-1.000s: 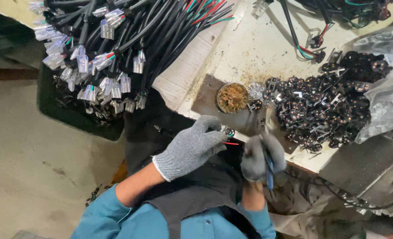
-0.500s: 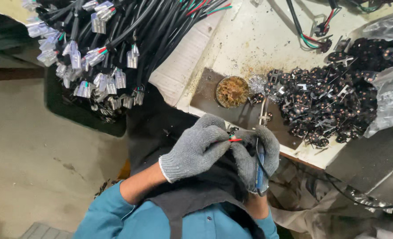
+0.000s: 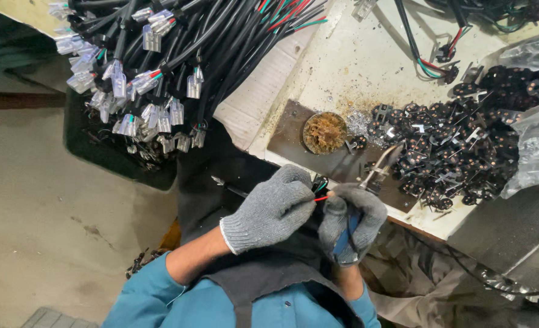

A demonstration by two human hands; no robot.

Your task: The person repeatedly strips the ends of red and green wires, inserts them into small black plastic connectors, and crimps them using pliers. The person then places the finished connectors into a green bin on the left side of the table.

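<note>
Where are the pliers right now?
In the head view, the pliers are in the right hand, their tips pointing up toward the pile of black parts on the bench.

The handles of the pliers [image 3: 375,173] are hidden inside the right hand [image 3: 351,222], and the cable bundle [image 3: 178,54] is cut off by the top edge.

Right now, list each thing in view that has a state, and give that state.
Left hand: gloved, pinching the red wire.
Right hand: gloved, gripping the pliers.
Red wire: held between both hands.
Pliers: jaws slightly open, tip over the metal plate.
Small round dish: full of brown residue.
Cable bundle: hanging over the table edge.
Black parts pile: heaped loose.
</note>
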